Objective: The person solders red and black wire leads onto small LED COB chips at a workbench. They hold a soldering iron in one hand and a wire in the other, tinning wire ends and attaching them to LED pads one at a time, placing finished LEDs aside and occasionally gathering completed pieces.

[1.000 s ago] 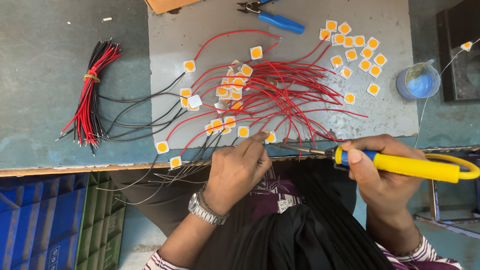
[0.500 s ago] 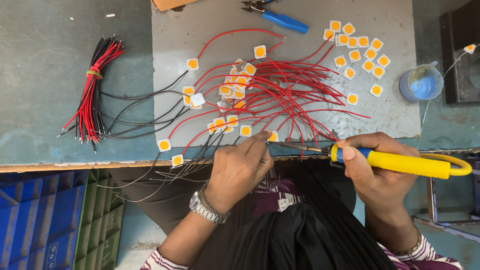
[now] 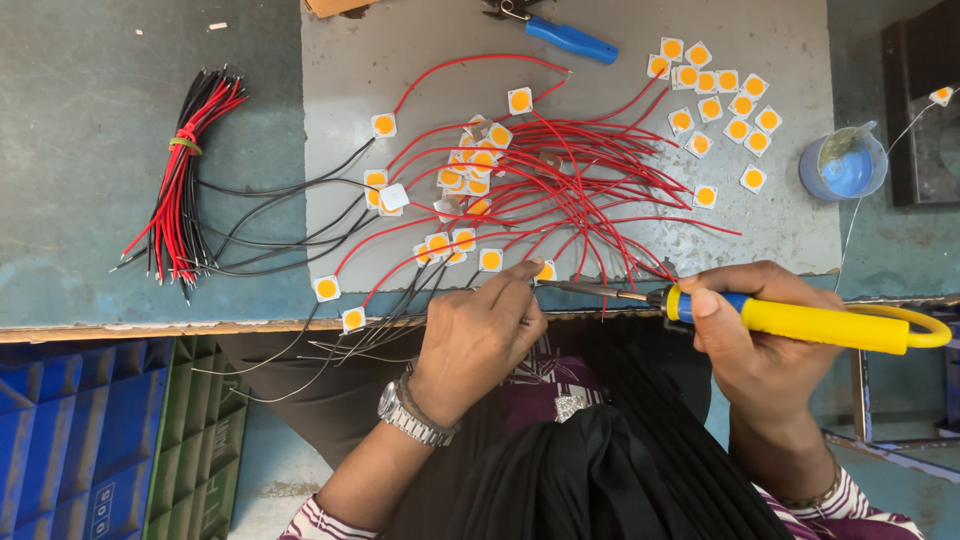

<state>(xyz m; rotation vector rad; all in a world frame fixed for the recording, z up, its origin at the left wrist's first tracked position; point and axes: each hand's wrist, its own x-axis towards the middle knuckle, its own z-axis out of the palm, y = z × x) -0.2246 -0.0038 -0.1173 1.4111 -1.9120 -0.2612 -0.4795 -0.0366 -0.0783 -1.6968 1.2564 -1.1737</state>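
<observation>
My right hand (image 3: 755,330) grips a yellow-handled soldering iron (image 3: 820,322), its metal tip pointing left toward a small square chip with a round orange centre (image 3: 545,270) at the near edge of the grey mat (image 3: 780,235). My left hand (image 3: 485,335), with a metal wristwatch, pinches thin wires at that same chip. Beyond lies a tangle of red wires (image 3: 590,175) soldered to several similar chips (image 3: 470,170), with black wires (image 3: 290,205) trailing left.
A tied bundle of red and black wires (image 3: 185,185) lies on the left of the bench. Loose chips (image 3: 715,95) sit at the far right beside a blue cup (image 3: 845,165). Blue-handled pliers (image 3: 565,35) lie at the far edge. Blue and green crates (image 3: 90,430) stand below left.
The soldering iron tip has edged left toward the chip under my left fingers. My left hand has barely moved.
</observation>
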